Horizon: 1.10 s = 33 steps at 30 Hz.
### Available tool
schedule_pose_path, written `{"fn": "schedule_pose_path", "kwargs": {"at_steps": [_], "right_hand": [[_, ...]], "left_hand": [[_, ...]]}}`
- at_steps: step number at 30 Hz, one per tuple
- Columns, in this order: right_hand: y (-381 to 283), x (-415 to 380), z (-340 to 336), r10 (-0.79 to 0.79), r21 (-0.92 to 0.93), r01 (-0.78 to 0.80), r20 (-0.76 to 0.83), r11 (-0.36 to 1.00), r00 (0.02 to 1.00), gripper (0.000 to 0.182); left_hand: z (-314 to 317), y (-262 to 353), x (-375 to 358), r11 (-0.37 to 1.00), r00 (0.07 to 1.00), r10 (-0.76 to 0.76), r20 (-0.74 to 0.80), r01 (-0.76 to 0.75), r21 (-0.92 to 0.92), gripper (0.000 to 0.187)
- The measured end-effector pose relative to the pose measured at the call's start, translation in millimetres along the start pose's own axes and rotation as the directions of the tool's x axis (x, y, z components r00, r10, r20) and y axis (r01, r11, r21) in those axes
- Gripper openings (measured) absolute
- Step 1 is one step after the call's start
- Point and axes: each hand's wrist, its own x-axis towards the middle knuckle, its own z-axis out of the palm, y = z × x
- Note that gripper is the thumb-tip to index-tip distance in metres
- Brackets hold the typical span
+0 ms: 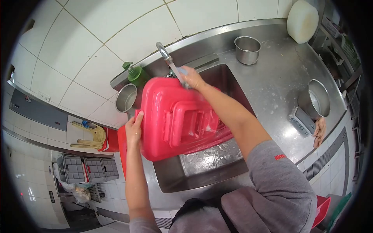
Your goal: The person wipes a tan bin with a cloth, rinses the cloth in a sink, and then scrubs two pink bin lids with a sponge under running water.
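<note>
A large red plastic lid point(155, 116) with a raised handle in its middle is held tilted over the sink point(171, 182). My left hand point(134, 126) grips the lid's left edge, thumb on top. At the far edge, under the running faucet point(164, 52), my right hand point(193, 79) has its fingers curled in the water stream; a pale patch shows by the fingertips, and I cannot tell what it is. Water runs over the lid and splashes on the sink bottom.
A green pump bottle point(136, 74) and a metal pot point(126, 98) stand left of the faucet. On the steel counter point(276, 97) are a small pot point(248, 50), another pot point(314, 99), a scrub brush point(302, 121) and a white block point(302, 21). Grey crates point(87, 169) stand lower left.
</note>
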Motion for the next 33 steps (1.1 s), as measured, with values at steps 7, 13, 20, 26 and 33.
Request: {"fn": "schedule_pose_path", "kwargs": {"at_steps": [7,13,20,26,33], "right_hand": [[-85.9,-97.4,57.2,-0.457,-0.329,0.379,-0.205,0.865,0.866,0.052],[-22.3,-96.2,38.1,-0.113,-0.201,0.055,-0.289,0.978,0.951,0.05],[170.9,-155.1,-49.8,0.728,-0.13,-0.755,-0.201,0.643,0.655,0.055],[209.0,-302.4,53.8,0.849,0.596,-0.606,-0.348,0.527,0.397,0.058],[27.3,-303.5,148.0,0.694,0.26,-0.711,-0.581,0.653,0.425,0.058]], "left_hand": [[-2.7,-41.1,32.1,0.874,0.899,0.296,-0.322,-0.119,0.471,0.052],[-16.3,-56.2,9.8,0.826,0.864,0.38,-0.331,-0.155,0.542,0.051],[-12.9,-51.4,-17.4,0.953,0.931,0.18,-0.318,-0.085,0.291,0.05],[11.4,-14.8,7.6,0.991,0.981,-0.052,-0.187,0.074,0.115,0.044],[31.0,13.9,39.0,0.985,0.995,-0.087,0.056,0.077,0.152,0.035]]}}
